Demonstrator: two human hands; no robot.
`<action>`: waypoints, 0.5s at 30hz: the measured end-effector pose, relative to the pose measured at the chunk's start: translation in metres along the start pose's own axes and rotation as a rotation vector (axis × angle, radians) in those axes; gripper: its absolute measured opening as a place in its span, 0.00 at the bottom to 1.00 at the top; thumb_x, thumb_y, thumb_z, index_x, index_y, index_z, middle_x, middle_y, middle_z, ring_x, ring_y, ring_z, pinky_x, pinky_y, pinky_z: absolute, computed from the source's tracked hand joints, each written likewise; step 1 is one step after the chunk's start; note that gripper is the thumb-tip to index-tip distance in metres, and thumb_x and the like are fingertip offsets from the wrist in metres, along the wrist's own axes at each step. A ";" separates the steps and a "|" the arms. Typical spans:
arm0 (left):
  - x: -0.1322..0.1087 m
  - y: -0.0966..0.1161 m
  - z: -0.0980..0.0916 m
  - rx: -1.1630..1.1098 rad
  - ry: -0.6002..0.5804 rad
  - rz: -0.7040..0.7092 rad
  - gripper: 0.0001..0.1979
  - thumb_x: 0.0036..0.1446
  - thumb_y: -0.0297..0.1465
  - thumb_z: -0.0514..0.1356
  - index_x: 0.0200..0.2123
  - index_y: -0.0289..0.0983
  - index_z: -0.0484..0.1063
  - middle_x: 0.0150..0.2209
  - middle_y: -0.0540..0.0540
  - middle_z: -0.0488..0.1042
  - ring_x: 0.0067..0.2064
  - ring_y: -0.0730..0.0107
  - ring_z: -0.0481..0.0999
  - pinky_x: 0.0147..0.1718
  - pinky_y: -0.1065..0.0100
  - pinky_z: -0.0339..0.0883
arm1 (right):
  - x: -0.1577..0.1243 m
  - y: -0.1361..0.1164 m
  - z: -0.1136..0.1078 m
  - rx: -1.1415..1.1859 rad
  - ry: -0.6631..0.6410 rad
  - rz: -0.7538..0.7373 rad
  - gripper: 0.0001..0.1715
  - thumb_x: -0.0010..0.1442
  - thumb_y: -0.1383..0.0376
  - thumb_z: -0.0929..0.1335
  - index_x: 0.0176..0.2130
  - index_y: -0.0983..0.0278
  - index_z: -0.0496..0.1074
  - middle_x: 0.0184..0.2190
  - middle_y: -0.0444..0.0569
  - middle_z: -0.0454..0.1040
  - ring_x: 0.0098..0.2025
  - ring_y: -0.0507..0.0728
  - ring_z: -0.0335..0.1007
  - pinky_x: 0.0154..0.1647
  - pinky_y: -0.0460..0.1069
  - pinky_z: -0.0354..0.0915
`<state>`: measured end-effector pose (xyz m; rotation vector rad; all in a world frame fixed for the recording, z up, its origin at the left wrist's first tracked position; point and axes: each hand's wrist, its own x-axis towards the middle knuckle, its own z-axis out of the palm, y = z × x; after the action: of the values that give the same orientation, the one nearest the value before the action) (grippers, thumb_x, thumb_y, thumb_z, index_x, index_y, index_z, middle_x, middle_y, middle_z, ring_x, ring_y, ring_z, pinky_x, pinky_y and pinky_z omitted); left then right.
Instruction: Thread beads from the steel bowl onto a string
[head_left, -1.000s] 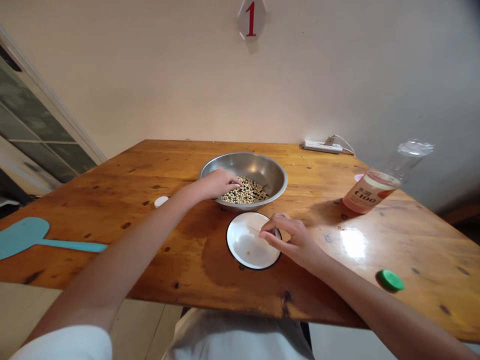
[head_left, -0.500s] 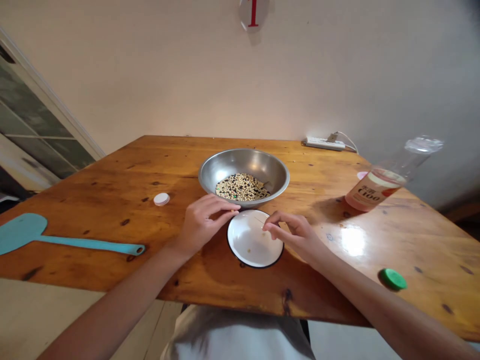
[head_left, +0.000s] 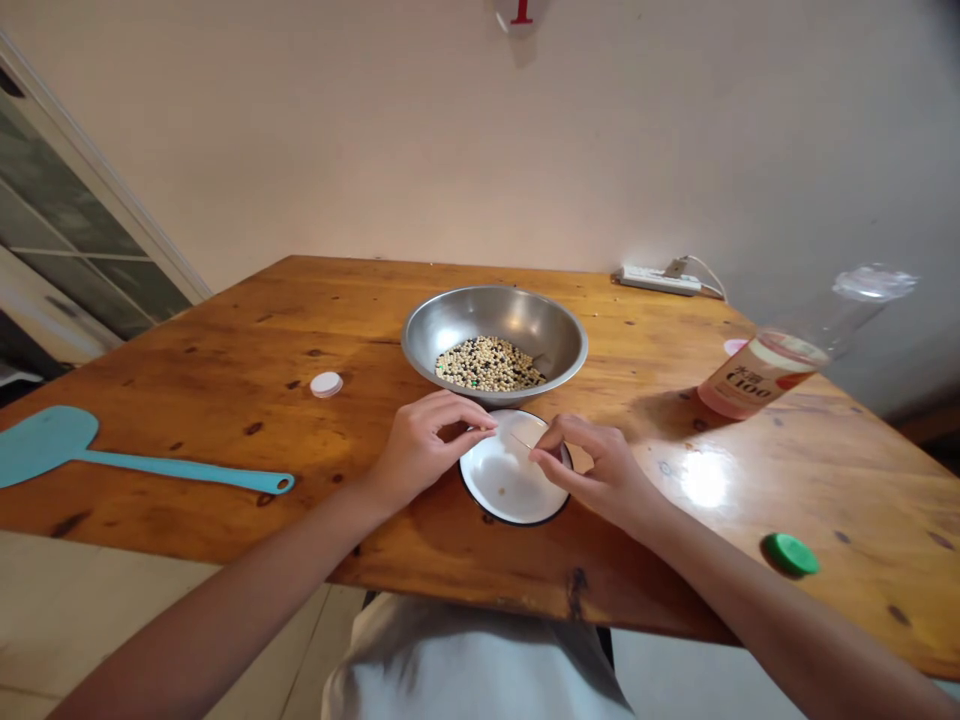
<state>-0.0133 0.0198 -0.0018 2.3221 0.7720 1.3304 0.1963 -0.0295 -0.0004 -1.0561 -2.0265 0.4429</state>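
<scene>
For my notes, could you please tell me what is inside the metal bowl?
The metal bowl holds pale and dark beads or beans, with green specks; anything beneath is covered.

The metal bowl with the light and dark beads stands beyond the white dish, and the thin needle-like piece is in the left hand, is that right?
Not quite: the thin needle-like piece is in the right hand, as the head view shows. The metal bowl with the light and dark beads does stand beyond the white dish.
</scene>
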 end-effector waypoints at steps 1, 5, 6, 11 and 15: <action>0.000 0.000 0.000 0.000 0.000 -0.003 0.02 0.52 0.27 0.64 0.28 0.35 0.77 0.30 0.47 0.79 0.34 0.71 0.77 0.37 0.71 0.69 | 0.000 -0.001 0.000 -0.005 0.002 -0.012 0.10 0.59 0.67 0.66 0.26 0.64 0.68 0.20 0.43 0.69 0.24 0.50 0.63 0.29 0.46 0.59; 0.000 -0.002 0.001 -0.001 -0.007 -0.016 0.01 0.52 0.28 0.64 0.28 0.36 0.77 0.30 0.48 0.79 0.34 0.71 0.77 0.37 0.71 0.69 | 0.001 -0.002 0.000 -0.023 0.007 -0.029 0.10 0.58 0.69 0.65 0.25 0.64 0.68 0.19 0.43 0.67 0.24 0.50 0.62 0.29 0.46 0.60; 0.000 -0.002 0.001 -0.003 -0.011 -0.019 0.02 0.52 0.28 0.64 0.28 0.36 0.77 0.30 0.48 0.79 0.34 0.70 0.77 0.37 0.70 0.69 | 0.001 -0.002 0.001 -0.025 0.009 -0.026 0.10 0.58 0.69 0.65 0.25 0.64 0.68 0.19 0.43 0.67 0.24 0.50 0.62 0.29 0.46 0.60; 0.000 -0.001 0.002 -0.009 -0.022 -0.030 0.02 0.53 0.27 0.64 0.28 0.36 0.77 0.30 0.47 0.79 0.34 0.70 0.77 0.37 0.70 0.69 | 0.001 -0.001 0.002 -0.027 0.017 -0.024 0.09 0.58 0.69 0.65 0.25 0.64 0.67 0.19 0.42 0.67 0.24 0.50 0.62 0.28 0.46 0.59; 0.001 -0.001 0.002 -0.007 -0.021 -0.029 0.02 0.52 0.27 0.64 0.28 0.36 0.76 0.30 0.47 0.79 0.34 0.71 0.77 0.37 0.71 0.68 | 0.001 -0.001 0.002 -0.041 0.022 -0.038 0.10 0.57 0.70 0.65 0.25 0.64 0.67 0.19 0.42 0.66 0.24 0.50 0.62 0.29 0.46 0.58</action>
<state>-0.0114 0.0208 -0.0031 2.3071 0.7906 1.2921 0.1938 -0.0286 -0.0003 -1.0412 -2.0401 0.3702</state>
